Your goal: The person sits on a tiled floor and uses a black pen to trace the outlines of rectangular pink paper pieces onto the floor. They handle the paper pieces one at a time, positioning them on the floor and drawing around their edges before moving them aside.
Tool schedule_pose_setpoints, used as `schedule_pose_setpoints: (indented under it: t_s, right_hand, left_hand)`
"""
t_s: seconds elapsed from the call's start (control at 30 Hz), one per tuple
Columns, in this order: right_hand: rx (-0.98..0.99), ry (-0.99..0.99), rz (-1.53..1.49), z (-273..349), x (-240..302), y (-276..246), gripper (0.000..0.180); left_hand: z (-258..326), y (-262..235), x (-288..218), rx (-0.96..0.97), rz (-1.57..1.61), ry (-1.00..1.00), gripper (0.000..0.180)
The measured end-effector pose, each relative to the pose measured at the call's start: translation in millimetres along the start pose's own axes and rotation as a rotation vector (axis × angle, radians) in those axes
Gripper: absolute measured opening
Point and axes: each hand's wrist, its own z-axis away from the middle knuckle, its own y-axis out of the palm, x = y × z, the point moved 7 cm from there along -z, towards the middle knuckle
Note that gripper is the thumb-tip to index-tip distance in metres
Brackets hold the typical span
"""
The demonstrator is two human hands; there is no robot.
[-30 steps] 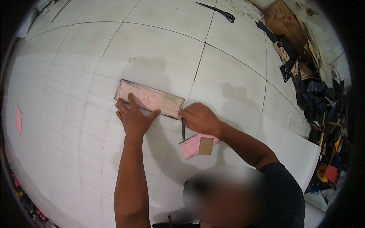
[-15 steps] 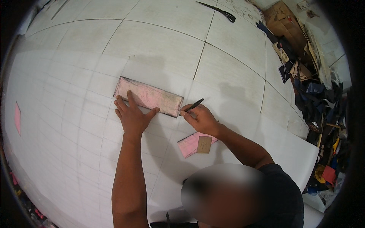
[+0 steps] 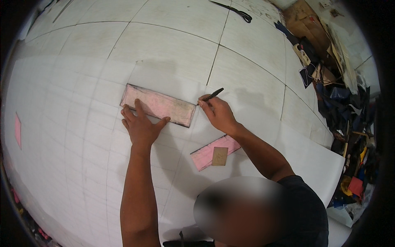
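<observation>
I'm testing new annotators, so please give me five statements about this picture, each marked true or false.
1. The left hand touches the large pink piece. True.
2. The right hand holds the scissors. False: it holds a black pen; the scissors lie apart, near the top of the picture.
3. The brown card lies on the large pink piece. False: it lies on the smaller pink piece.
4. A pink sliver lies near the picture's left edge. True.
5. The hands touch each other. False: they are apart.
</observation>
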Motion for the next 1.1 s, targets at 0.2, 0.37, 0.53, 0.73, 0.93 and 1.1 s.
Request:
schedule_pose_setpoints:
  t_s: [0.2,0.37,0.53,0.73,0.93,1.1]
  right_hand:
    - [-0.034,-0.041,-0.049,-13,24,-1,0.024]
    - [-0.034,-0.251,-0.139,-69,56,48,0.026]
    - [0.102,-0.304,-0.211,-124,92,114,0.029]
    - [0.197,-0.252,-0.175,-150,106,141,0.032]
    - [0.144,-0.361,-0.172,-148,98,148,0.030]
    - [0.148,-0.528,0.035,-113,83,106,0.016]
  left_hand:
    - [0,-5,1,-0.013,0.025,0.016,0.127]
    - [-1,-1,2,-0.047,0.020,0.045,0.127]
    - [-1,1,4,-0.068,0.014,0.044,0.127]
    - [1,-4,-1,-0.034,0.024,0.044,0.128]
    - [0,3,2,-0.063,-0.015,0.068,0.128]
    - [-1,1,4,-0.059,-0.005,0.069,0.127]
